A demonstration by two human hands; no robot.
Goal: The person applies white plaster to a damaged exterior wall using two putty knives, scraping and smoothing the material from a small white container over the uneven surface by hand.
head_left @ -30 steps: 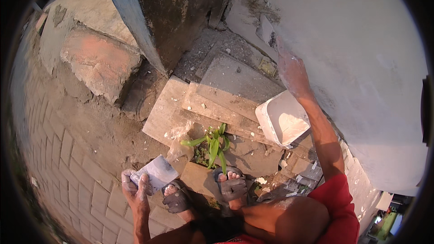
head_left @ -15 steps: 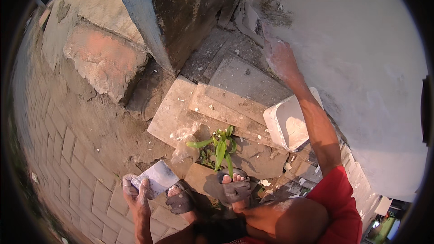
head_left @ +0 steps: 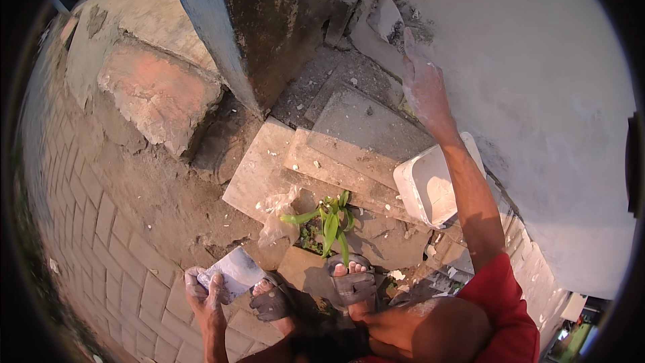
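Observation:
My left hand [head_left: 206,289] is closed on the edge of a small flat rectangular plate [head_left: 236,272], its face smeared with white. Thumb on top, it holds the plate low, left of my sandalled feet. My right hand [head_left: 426,91] is stretched out to the wall [head_left: 524,94], dusted with white, and closed on what looks like a putty knife [head_left: 388,19]. The pale blade lies against or close to the wall, next to a dark rough patch [head_left: 422,27]; the handle is mostly hidden by my fingers.
Under my right forearm stands a white square tub [head_left: 411,188] with pale residue, on stacked flat slabs [head_left: 363,128]. A green plant [head_left: 329,222] and a crumpled plastic bag [head_left: 279,215] are before my feet. A blue-edged post [head_left: 208,20] and a large broken block [head_left: 158,91] stand farther left.
My right hand has shifted a little to the right along the wall, and the putty knife's blade has moved up and now shows more fully. The left hand and plate have barely moved.

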